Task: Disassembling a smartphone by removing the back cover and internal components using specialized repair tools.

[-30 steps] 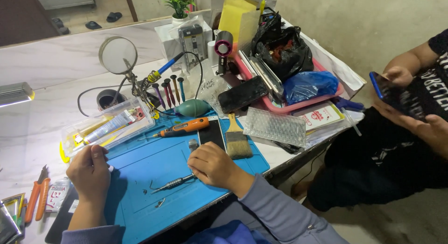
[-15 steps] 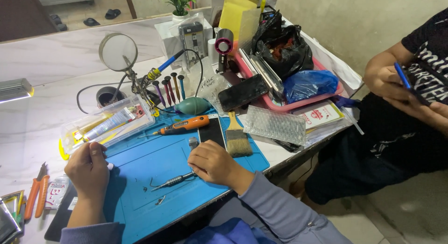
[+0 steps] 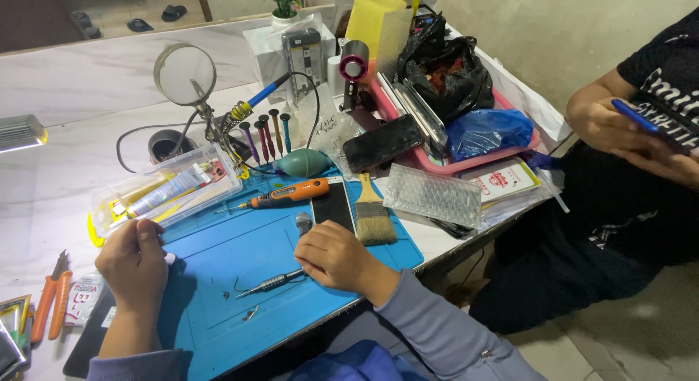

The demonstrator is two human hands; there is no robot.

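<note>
Cluttered surface (image 3: 44, 191), blue mat (image 3: 240, 257). Left hand (image 3: 135, 264) pinching something small, unclear what. Right hand (image 3: 335, 256) curled loosely beside phone (image 3: 333, 204), touching screwdriver (image 3: 271, 283). Phone closed; work barely begun, seemingly.

A small phone-repair bench, this one. A blue work mat (image 3: 240, 279) covers the near edge of the table (image 3: 65, 184), with a magnifier (image 3: 184, 75) on a stand and a soldering iron (image 3: 255, 104) right behind it. Precision drivers (image 3: 266, 133) stand in a row, an orange electric driver (image 3: 287, 195) lies beside a phone (image 3: 333, 206) and a brush (image 3: 373, 213), and a pink tray (image 3: 466, 162) brims with parts and bags.
</note>
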